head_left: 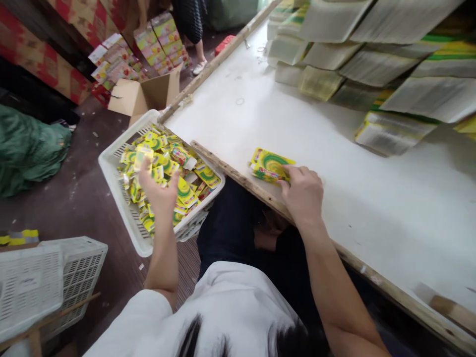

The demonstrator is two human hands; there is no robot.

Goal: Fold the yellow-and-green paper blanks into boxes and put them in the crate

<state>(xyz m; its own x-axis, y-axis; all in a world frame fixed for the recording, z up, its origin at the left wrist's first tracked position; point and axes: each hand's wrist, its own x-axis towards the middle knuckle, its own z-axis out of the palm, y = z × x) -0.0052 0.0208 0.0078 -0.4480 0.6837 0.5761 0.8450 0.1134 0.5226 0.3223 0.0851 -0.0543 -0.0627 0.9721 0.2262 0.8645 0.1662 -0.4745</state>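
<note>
My left hand (159, 191) is over a white plastic basket (128, 220), its thumb and fingers spread apart. A blurred yellow carton (143, 157) shows right at its fingertips; whether they touch it I cannot tell. Small yellow and green cartons (186, 193) fill the basket in a loose heap. On the white tabletop (223, 119), near its wooden edge, my right hand (305, 193) grips the right end of a yellow carton (270, 164) with a green swirl print. The carton lies on its side, and its right end is hidden behind my fingers.
Stacks of flattened cartons (401, 94) stand on the table's far right side. A brown cardboard box (143, 94) sits beyond the basket, with stacked printed boxes (163, 42) behind. At lower left are white crates (82, 267). Another person's leg (200, 49) shows at the back.
</note>
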